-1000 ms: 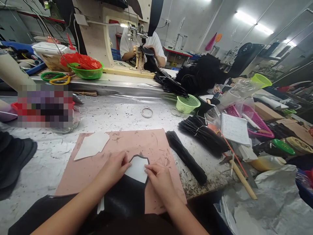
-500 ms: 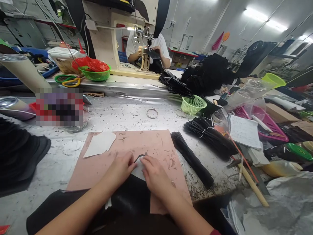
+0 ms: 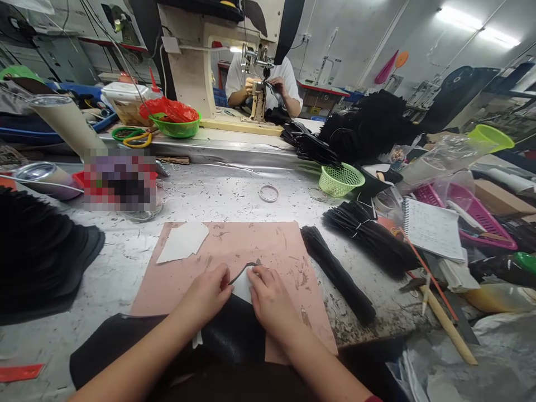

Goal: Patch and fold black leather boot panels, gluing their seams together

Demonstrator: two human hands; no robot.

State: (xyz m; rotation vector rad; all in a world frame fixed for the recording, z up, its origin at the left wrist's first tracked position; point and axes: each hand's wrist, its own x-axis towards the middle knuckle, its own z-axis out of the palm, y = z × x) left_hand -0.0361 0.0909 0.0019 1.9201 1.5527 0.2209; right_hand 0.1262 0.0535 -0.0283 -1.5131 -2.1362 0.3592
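Fingers come first: the left hand's [image 3: 211, 289] thumb and forefinger draw together, pinching the black piece [image 3: 237, 332] at its narrow rim beside the white patch [image 3: 243, 291]. The right hand's [image 3: 272, 298] fingers lie close together over the patch's upper right; whether they grip or only press, I cannot tell.

At far left stands a black stack [image 3: 46, 262]. Rightward, the black piece spreads under the left forearm and onto the pink board [image 3: 276, 243], its narrow end between both hands, the patch lying on top. A white card [image 3: 183, 244] rests on the board's upper left corner. Just beyond the right edge lies a long bundle [image 3: 339, 273], then a tied bundle [image 3: 372, 234], a hammer [image 3: 450, 329] and a notebook [image 3: 433, 229].

The step in hand looks like working the black rim along the patch's edge. Next, I judge, the right fingers must keep the patch from sliding while the left follow the rim evenly, without creasing it.
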